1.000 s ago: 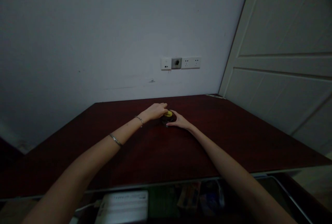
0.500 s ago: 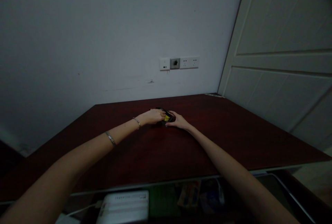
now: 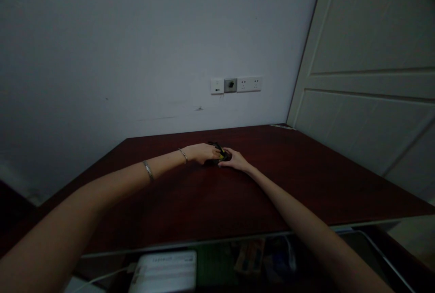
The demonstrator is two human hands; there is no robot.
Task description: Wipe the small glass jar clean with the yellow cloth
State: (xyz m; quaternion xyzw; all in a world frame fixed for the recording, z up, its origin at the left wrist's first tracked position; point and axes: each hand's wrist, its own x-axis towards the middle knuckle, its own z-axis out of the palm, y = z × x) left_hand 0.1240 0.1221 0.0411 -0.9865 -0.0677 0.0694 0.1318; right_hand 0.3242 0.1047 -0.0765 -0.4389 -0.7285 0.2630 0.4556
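A small dark object with a yellow patch point(image 3: 222, 153) lies on the reddish-brown tabletop, between my two hands; its kind is too small and dim to tell. Reaching in from the left, my left hand point(image 3: 205, 152) has its fingers bent over the object's left part and hides much of it. Two bracelets circle that arm. From the other side, my right hand point(image 3: 236, 160) curves its thumb and fingers around the right end. A thin dark flap or edge stands up by the left fingertips.
The tabletop point(image 3: 190, 211) reaches back to a pale wall with sockets point(image 3: 249, 84). A white panelled door point(image 3: 367, 89) flanks it. Below the front edge, an open drawer or shelf holds a white box-shaped device with a cable point(image 3: 166, 270), a green item point(image 3: 215, 266) and a dark-screened tablet-like thing point(image 3: 365, 250).
My left hand has shifted slightly to the right over the dark object, and less of its yellow patch shows. The right hand stays around its right end. The view has tilted slightly.
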